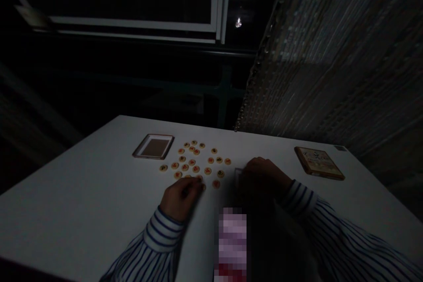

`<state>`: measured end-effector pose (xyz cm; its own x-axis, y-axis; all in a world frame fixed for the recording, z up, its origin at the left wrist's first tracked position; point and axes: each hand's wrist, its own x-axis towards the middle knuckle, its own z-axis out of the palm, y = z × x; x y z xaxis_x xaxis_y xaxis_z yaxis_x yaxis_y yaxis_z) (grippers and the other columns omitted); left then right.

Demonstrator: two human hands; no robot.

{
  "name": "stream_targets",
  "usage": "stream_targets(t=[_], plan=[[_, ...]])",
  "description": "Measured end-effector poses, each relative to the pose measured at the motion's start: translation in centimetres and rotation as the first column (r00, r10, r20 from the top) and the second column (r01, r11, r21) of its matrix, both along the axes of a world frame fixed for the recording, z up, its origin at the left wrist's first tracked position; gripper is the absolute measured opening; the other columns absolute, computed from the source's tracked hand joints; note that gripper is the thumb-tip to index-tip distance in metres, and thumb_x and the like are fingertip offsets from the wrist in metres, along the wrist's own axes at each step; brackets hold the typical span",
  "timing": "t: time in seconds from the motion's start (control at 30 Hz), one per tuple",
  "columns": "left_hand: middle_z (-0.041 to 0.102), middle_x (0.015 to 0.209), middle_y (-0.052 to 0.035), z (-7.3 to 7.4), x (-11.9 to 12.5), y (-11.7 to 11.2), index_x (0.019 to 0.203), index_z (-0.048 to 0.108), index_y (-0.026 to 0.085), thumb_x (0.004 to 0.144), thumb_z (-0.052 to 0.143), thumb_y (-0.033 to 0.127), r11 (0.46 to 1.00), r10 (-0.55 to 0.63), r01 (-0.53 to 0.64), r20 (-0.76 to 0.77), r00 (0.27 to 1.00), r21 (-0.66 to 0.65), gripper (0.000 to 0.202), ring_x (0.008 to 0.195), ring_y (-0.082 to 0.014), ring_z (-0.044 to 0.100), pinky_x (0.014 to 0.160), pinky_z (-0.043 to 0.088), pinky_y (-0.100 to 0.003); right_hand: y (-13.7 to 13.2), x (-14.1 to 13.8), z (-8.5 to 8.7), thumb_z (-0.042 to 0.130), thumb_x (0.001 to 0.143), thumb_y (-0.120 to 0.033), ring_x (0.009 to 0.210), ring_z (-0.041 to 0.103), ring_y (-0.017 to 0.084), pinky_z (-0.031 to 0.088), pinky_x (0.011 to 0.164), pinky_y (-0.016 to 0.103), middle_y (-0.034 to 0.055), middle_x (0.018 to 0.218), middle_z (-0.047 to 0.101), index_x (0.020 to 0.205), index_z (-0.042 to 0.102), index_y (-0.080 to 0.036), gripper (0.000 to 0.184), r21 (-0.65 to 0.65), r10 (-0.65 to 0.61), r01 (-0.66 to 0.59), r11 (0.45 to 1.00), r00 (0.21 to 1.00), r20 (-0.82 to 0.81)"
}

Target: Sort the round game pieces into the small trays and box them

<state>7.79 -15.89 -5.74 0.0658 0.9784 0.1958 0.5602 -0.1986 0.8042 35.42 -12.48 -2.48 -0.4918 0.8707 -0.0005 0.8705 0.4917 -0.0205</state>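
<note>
Round wooden Chinese chess pieces [192, 162] with red and dark characters lie loosely spread in the middle of a white table [82, 194]. My left hand [180, 196] is at the near edge of the spread, fingers curled in a pinch. One piece [204, 187] shows partly at its fingertips. To the right of the pieces, my right hand [264, 174] is closed, knuckles up. Beside it the pale edge of a small box or frame [237, 176] shows, mostly hidden by the hand and deep shadow. What the right fingers hold is hidden.
A shallow open box part [139, 152] lies left of the pieces. A flat wooden box [319, 163] with a printed top lies on the right. A small dark rectangle [339, 148] is at the far right corner. A bead curtain [317, 61] hangs behind the table.
</note>
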Motion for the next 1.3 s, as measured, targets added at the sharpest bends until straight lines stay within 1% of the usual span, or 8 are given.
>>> stream_targets(t=[0.23,0.33,0.47,0.67,0.9,1.13,1.23,1.3], plan=[[0.067,0.09,-0.0056,0.2,-5.5,3.6,0.09,0.064,0.018,0.073,0.047,0.04,0.985,0.172,-0.154,-0.293,0.94,0.083,0.033,0.078,-0.0181,0.061,0.073,0.047,-0.027,3.7,-8.4,0.7,0.043,0.08,-0.026,0.092,0.052,0.017,0.036,0.076,0.03,0.0054,0.099,0.061,0.097,0.06,-0.022,0.025,-0.04,0.132,-0.133,0.99,0.99,-0.043],[0.066,0.092,-0.0075,0.2,-6.3,5.8,0.091,0.064,0.017,0.074,0.045,0.035,0.986,0.166,-0.145,-0.412,0.896,0.084,0.032,0.088,-0.0213,0.059,0.079,0.044,-0.031,5.2,-12.1,0.3,0.043,0.079,-0.028,0.096,0.051,0.018,0.035,0.079,0.031,0.0051,0.1,0.061,0.098,0.06,-0.021,0.026,-0.03,0.174,-0.177,0.984,0.98,-0.093],[0.066,0.096,-0.0085,-0.2,-6.2,8.4,0.097,0.062,0.015,0.077,0.042,0.027,0.998,0.056,-0.037,-0.483,0.874,0.048,0.031,0.088,-0.0205,0.059,0.08,0.043,-0.03,7.3,-15.7,-0.7,0.04,0.08,-0.032,0.096,0.051,0.019,0.034,0.081,0.032,0.006,0.104,0.06,0.101,0.058,-0.021,0.03,-0.02,0.16,-0.163,0.986,0.981,-0.108],[0.066,0.093,-0.0083,-1.2,-5.8,10.5,0.099,0.059,0.016,0.076,0.041,0.019,0.999,0.031,-0.039,-0.513,0.858,-0.004,0.029,0.087,-0.0186,0.059,0.077,0.043,-0.028,9.6,-18.2,-1.8,0.039,0.08,-0.039,0.093,0.052,0.022,0.033,0.081,0.036,0.0088,0.097,0.061,0.095,0.059,-0.019,0.032,-0.06,0.137,-0.138,0.989,0.99,-0.012],[0.066,0.091,-0.0085,-1.9,-5.8,11.0,0.104,0.056,0.017,0.079,0.04,0.02,0.999,0.02,-0.033,-0.499,0.866,-0.017,0.03,0.086,-0.0188,0.06,0.076,0.042,-0.028,10.4,-19.2,-2.8,0.041,0.078,-0.04,0.091,0.053,0.023,0.034,0.078,0.039,0.01,0.096,0.061,0.091,0.059,-0.019,0.031,-0.084,0.122,-0.119,0.989,0.992,0.028],[0.066,0.09,-0.0083,-1.5,-5.7,11.0,0.101,0.056,0.016,0.077,0.04,0.018,0.999,0.029,-0.038,-0.346,0.938,-0.018,0.029,0.085,-0.0193,0.06,0.076,0.043,-0.03,10.0,-19.2,-2.3,0.042,0.079,-0.034,0.093,0.052,0.022,0.034,0.079,0.037,0.0093,0.096,0.061,0.092,0.059,-0.019,0.026,-0.051,0.1,-0.102,0.994,0.995,-0.027],[0.066,0.091,-0.0086,-1.1,-5.7,10.8,0.097,0.058,0.015,0.077,0.043,0.024,0.997,0.072,-0.07,-0.109,0.991,0.02,0.026,0.086,-0.0194,0.06,0.078,0.044,-0.031,9.6,-18.7,-1.6,0.044,0.079,-0.031,0.09,0.052,0.02,0.035,0.078,0.033,0.0075,0.094,0.061,0.094,0.057,-0.019,0.024,0.0,0.125,-0.126,0.992,0.984,-0.124],[0.067,0.088,-0.0086,-1.0,-5.5,10.6,0.091,0.059,0.014,0.073,0.049,0.03,0.995,0.101,-0.102,0.105,0.989,0.005,0.026,0.084,-0.0195,0.061,0.078,0.045,-0.031,9.1,-18.1,-1.1,0.044,0.079,-0.029,0.087,0.053,0.018,0.036,0.077,0.03,0.0062,0.09,0.061,0.092,0.056,-0.018,0.021,0.054,0.136,-0.127,0.99,0.97,-0.203]])
